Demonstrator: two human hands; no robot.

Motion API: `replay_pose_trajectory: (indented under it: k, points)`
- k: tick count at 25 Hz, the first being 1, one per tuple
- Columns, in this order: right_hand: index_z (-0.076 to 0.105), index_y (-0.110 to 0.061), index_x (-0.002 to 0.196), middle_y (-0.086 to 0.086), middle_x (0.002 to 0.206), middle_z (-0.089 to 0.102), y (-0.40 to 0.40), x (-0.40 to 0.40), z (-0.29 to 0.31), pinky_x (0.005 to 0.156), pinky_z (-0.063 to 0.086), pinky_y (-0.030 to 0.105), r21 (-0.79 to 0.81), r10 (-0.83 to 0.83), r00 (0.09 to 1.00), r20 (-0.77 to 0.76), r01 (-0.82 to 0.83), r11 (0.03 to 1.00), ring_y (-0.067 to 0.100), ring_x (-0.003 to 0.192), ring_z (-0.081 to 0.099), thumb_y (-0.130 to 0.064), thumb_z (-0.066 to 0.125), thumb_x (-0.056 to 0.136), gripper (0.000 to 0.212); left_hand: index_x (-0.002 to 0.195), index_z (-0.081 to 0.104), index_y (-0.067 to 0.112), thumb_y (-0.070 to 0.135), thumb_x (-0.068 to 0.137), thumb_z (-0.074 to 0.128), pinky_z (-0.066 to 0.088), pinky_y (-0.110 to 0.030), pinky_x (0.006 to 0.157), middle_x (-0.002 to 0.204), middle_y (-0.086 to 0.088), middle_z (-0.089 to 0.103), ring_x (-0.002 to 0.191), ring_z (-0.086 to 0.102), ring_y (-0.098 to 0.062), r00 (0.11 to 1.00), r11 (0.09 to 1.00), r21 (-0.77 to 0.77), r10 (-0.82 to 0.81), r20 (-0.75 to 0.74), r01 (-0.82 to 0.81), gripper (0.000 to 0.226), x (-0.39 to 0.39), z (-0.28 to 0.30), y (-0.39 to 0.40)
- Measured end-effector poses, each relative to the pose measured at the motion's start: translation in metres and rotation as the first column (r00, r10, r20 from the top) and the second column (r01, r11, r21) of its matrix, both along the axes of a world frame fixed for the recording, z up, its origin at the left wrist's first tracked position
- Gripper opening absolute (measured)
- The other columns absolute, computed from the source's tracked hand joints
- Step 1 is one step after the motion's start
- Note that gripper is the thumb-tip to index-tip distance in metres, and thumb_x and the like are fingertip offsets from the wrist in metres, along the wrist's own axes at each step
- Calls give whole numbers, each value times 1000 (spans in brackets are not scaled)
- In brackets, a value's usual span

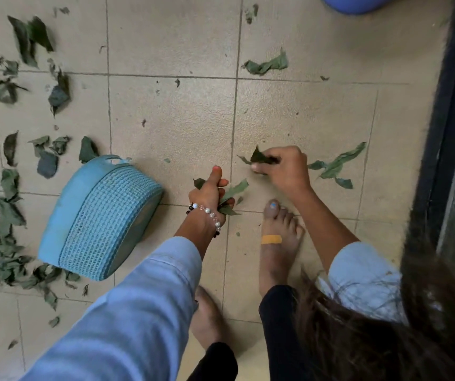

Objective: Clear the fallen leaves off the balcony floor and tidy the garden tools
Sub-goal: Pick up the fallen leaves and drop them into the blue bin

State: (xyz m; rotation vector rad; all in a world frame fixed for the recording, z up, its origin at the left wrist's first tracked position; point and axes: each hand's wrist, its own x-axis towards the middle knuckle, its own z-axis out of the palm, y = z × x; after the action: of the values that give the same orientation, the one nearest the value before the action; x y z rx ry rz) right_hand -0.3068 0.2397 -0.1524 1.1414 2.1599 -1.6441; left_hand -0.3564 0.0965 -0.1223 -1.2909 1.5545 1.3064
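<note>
Item: dry, curled green fallen leaves (14, 204), scattered over the beige tiled balcony floor (171, 111), thickest at left. Judged light, brittle and crumbly; best gathered by loose handfuls, not squeezed. Left hand (210, 193) grips a bunch of leaves. Right hand (284, 169) pinches one leaf at the floor, beside a long leaf (336, 166). Light-blue woven plastic basket (99, 218) lies tipped on its side, near the left hand. Garden tools: none visible.
</note>
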Motion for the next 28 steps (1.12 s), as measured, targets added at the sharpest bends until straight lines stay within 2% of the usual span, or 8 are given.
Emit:
replay_pose_trajectory:
  k: [4, 8, 11, 14, 16, 19, 24, 28]
  points:
    - [74, -11, 87, 5, 85, 74, -31, 13, 47, 80, 57, 33, -358, -297, 953, -67, 255, 898, 16, 78, 70, -2, 77, 73, 17, 89, 63, 6, 62, 90, 49, 56, -29, 60, 89, -15, 67, 68, 65, -24, 998, 979, 205, -32, 54, 21, 57, 4, 14, 39]
    - [70, -11, 93, 4, 95, 70, -33, 47, 62, 92, 43, 36, 296, 269, 942, -203, -203, 933, 25, 101, 58, -19, 51, 90, 21, 95, 62, 9, 71, 87, 40, 53, -39, 87, 98, -16, 65, 96, 65, -31, 982, 956, 293, -30, 188, -27, 66, 8, 24, 64]
    - [70, -25, 96, -12, 140, 47, 7, 61, 70, 106, 17, 38, 206, 539, 842, -31, -522, 828, 15, 138, 21, -39, 43, 95, 30, 76, 61, 8, 46, 96, 51, 52, -27, 60, 74, -6, 64, 61, 61, -21, 984, 983, 97, -163, 70, 156, 43, 19, 21, 76]
    - [72, -11, 105, -8, 121, 62, 62, 73, 59, 96, 41, 18, -227, -31, 999, -41, 21, 974, 2, 118, 52, -24, 59, 93, 22, 65, 50, 9, 39, 99, 49, 29, -12, 34, 42, 2, 45, 29, 35, -9, 974, 972, 59, -228, -6, 228, 46, 19, 14, 84]
    - [69, -5, 106, 9, 108, 68, 83, 86, 25, 86, 50, 26, 205, -254, 953, 163, 219, 954, 20, 102, 64, -17, 69, 86, 23, 63, 49, 9, 41, 99, 49, 22, -10, 34, 35, 5, 38, 26, 27, -7, 957, 956, 48, -288, -33, 289, 48, 16, 9, 84]
    - [56, 0, 118, 22, 121, 52, 75, 100, -19, 89, 46, 38, 425, -237, 867, 438, 32, 904, 37, 109, 54, -19, 78, 77, 50, 62, 52, 9, 43, 98, 50, 23, -10, 35, 41, 2, 39, 27, 28, -8, 931, 933, 8, -359, -68, 360, 49, 14, 1, 82]
    - [49, -7, 128, 22, 124, 46, 59, 75, -37, 93, 45, 44, 505, -462, 864, 201, 313, 804, 37, 114, 44, -43, 74, 77, 67, 63, 54, 8, 45, 97, 49, 26, -12, 36, 50, -2, 40, 28, 31, -8, 892, 899, -28, -438, -110, 438, 51, 8, -11, 84]
    - [47, -15, 137, 21, 137, 41, 43, 56, -42, 98, 40, 44, 635, -164, 910, 381, -129, 761, 39, 113, 42, -40, 67, 83, 62, 63, 56, 8, 45, 97, 49, 27, -13, 35, 52, -3, 42, 28, 32, -9, 889, 896, -51, -444, -110, 441, 50, 4, -15, 87]
